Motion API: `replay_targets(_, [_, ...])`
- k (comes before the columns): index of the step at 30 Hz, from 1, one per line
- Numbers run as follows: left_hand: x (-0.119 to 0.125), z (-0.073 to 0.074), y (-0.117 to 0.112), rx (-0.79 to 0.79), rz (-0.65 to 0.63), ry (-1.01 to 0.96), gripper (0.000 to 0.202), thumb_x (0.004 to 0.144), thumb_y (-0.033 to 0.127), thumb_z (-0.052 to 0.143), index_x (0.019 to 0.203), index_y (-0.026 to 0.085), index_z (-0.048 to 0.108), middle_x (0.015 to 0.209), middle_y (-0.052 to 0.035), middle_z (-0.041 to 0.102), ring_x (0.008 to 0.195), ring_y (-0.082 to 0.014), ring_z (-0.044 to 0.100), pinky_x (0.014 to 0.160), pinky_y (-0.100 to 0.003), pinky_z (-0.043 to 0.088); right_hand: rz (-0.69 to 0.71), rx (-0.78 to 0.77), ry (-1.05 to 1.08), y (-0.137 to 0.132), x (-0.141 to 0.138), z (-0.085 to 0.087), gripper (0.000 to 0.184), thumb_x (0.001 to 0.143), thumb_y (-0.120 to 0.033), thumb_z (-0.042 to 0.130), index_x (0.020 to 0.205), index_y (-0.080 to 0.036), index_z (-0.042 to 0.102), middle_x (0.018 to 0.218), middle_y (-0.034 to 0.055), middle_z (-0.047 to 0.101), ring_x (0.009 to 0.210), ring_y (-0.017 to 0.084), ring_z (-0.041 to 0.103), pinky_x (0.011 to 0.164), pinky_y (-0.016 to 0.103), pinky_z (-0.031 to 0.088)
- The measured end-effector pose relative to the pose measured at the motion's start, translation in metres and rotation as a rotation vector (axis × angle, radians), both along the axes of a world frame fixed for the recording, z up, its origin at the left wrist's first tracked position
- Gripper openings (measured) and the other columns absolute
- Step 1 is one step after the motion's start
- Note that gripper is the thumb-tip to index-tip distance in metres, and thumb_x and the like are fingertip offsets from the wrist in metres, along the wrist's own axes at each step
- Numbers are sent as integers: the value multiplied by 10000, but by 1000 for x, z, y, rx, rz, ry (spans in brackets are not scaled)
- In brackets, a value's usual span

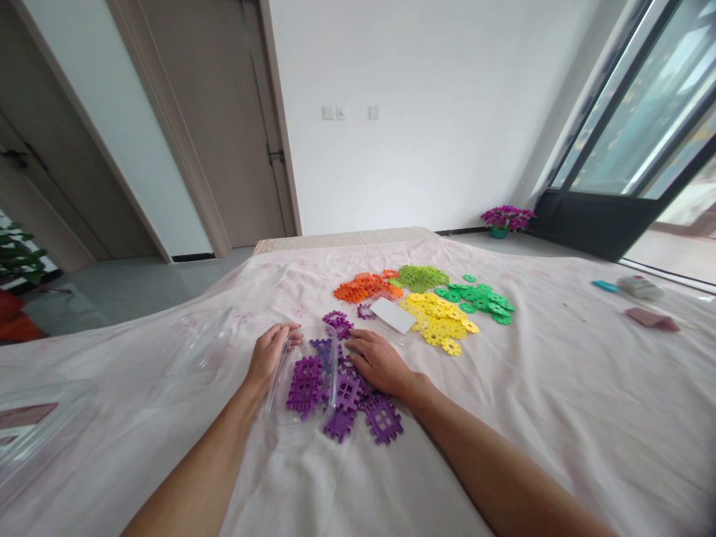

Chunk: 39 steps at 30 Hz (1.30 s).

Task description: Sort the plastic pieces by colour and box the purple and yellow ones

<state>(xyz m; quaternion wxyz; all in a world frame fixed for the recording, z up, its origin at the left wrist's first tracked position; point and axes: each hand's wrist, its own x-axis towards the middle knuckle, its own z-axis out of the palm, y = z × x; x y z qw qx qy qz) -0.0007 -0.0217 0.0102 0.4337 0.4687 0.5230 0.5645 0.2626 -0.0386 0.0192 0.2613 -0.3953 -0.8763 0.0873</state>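
My left hand grips the far-left rim of a clear plastic box with thumb and fingers. Inside it lie several purple square building pieces with notched edges, some like little window frames. My right hand rests on a loose heap of similar purple pieces just right of the box, fingers apart and slightly bent, partly over the pieces. A purple window-shaped piece lies below that hand. More purple pieces sit beyond the box, between the hands.
Beyond lie heaps of orange, light green, yellow and green flower-shaped discs, beside a white card. Clear containers stand left. A pink cloth-like item lies right on the wrinkled sheet.
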Motion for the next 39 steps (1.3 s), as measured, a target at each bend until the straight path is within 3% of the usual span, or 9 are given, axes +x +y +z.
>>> replay_targets(10, [3, -1, -2, -13, -47, 15, 492, 738, 570, 664, 975, 140, 696, 835, -95, 745, 807, -217, 688, 770, -315, 487, -18, -20, 4, -1, 0, 1, 319, 966, -258, 466, 1193, -184, 677, 1333, 108, 591, 1222, 230, 546, 1073, 385, 417])
replay_targets(18, [2, 9, -9, -16, -284, 5, 528, 795, 587, 612, 1111, 172, 688, 992, -107, 745, 871, -219, 680, 834, -328, 464, 1, -8, 7, -1, 0, 2, 306, 956, -252, 481, 1181, -203, 682, 1324, 98, 603, 1209, 231, 557, 1056, 394, 432])
replay_targets(26, [3, 4, -5, -11, -232, 20, 520, 759, 584, 647, 1051, 159, 714, 926, -107, 747, 853, -232, 684, 812, -329, 471, 18, 10, 1, -1, 1, 1, 296, 953, -248, 481, 1160, -211, 689, 1320, 94, 608, 1210, 233, 557, 1052, 407, 430])
replay_targets(39, [7, 9, -11, 14, -189, 41, 456, 799, 547, 623, 1018, 158, 718, 899, -90, 736, 879, -222, 672, 857, -327, 477, 19, 13, 2, 0, 1, -1, 298, 934, -224, 492, 1160, -209, 686, 1323, 91, 607, 1216, 228, 554, 1053, 402, 427])
